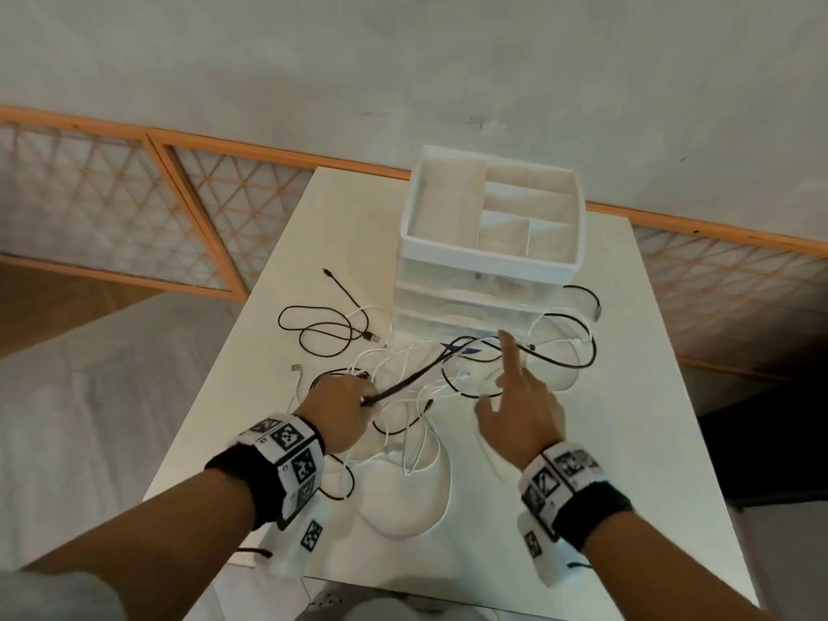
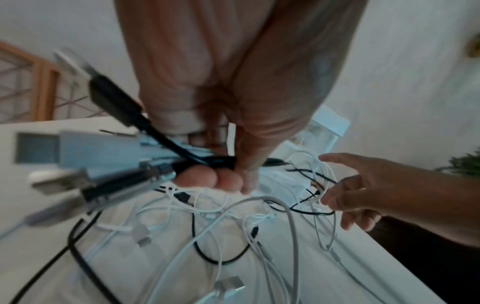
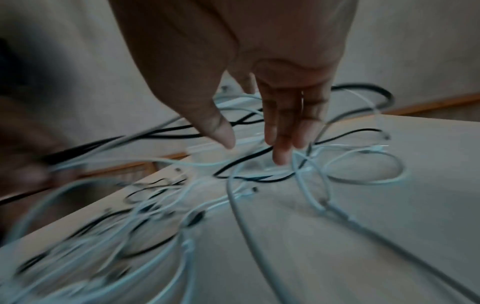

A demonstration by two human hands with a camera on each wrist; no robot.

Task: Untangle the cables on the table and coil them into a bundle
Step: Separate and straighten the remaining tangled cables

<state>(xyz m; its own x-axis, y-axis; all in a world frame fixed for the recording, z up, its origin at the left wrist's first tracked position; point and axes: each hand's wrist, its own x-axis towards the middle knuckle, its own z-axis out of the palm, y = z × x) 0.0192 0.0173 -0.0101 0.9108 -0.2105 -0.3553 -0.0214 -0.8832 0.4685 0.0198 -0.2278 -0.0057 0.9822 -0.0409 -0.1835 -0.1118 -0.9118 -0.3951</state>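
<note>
Right wrist: cables blurred | left hand grips bundle (ends smeared)

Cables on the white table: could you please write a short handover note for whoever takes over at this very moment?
Left hand: grips several cable ends, black and white, with one thick black cable pulled taut toward the middle of the tangle.
Right hand: holds nothing, fingers straight, reaching into the loops in front of the white plastic drawer organizer.
Tangle of thin black and white cables: spread over the white table, mostly still crossed. One black cable lies loose at the left.
Done: some ends gathered in the left hand.
Left: separate the loops, then coil everything into a bundle.
</note>
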